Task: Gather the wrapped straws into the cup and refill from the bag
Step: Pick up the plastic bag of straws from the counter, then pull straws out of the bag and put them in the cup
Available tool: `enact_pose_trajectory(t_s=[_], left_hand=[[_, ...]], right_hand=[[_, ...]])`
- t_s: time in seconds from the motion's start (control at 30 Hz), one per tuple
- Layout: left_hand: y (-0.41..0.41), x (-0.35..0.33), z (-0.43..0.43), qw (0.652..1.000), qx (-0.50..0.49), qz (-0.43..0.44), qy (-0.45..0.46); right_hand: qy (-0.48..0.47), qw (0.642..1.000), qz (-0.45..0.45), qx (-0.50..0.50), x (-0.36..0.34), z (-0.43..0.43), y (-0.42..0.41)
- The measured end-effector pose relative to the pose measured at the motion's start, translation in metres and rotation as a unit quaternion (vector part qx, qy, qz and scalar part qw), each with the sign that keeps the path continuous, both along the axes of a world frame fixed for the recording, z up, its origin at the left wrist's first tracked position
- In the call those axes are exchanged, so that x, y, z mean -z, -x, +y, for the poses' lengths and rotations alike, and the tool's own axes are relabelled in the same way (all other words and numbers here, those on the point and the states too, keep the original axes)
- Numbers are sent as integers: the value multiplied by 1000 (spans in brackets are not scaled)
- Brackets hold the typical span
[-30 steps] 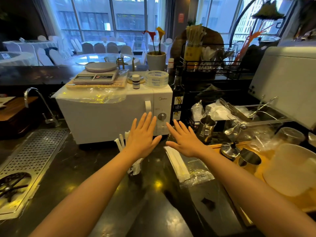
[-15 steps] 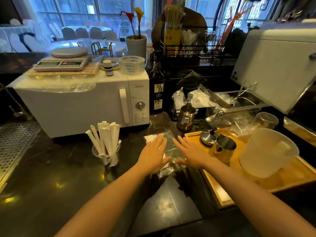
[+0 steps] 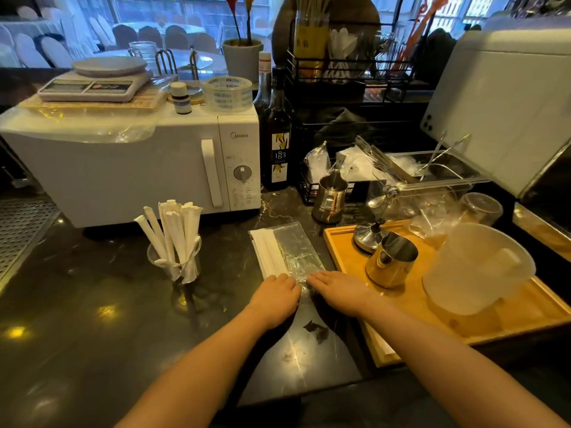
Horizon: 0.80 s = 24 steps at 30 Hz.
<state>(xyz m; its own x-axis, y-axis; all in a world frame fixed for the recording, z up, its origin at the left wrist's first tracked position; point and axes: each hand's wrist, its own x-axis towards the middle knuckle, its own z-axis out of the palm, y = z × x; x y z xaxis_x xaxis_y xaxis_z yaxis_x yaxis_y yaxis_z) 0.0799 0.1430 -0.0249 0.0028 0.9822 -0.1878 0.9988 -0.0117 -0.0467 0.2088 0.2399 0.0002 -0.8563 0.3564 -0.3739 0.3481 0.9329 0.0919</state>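
A clear cup (image 3: 176, 268) stands on the dark counter in front of the microwave, holding several white paper-wrapped straws (image 3: 173, 230) that lean upright. To its right a clear plastic straw bag (image 3: 296, 248) lies flat, with wrapped straws (image 3: 268, 254) along its left side. My left hand (image 3: 275, 296) rests at the bag's near end with fingers curled onto its edge. My right hand (image 3: 340, 288) lies beside it, its fingertips pinching the same crumpled near end. The two hands almost touch.
A white microwave (image 3: 129, 168) stands behind the cup, with a dark syrup bottle (image 3: 278, 143) to its right. A wooden tray (image 3: 500, 322) with a steel pitcher (image 3: 391, 261) and a frosted jug (image 3: 475, 267) borders the bag's right side. A drain grate (image 3: 18, 230) lies far left.
My hands slid back from lying flat on the bag's middle to its near end, and the left fingers curled. The view moved closer and lower over the counter.
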Motion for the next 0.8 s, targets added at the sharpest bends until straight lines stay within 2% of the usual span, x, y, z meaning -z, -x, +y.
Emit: enact_pose_trajectory(t_s=[0.33, 0.53, 0.8], left_hand=[[-15, -10, 10, 998, 19, 49, 44], [-21, -12, 13, 998, -19, 46, 32], [-12, -29, 11, 995, -101, 9, 17]], right_hand=[[-43, 998, 16, -32, 21, 1, 8], [-42, 999, 22, -14, 18, 0, 8], [-57, 991, 103, 70, 2, -1, 9]])
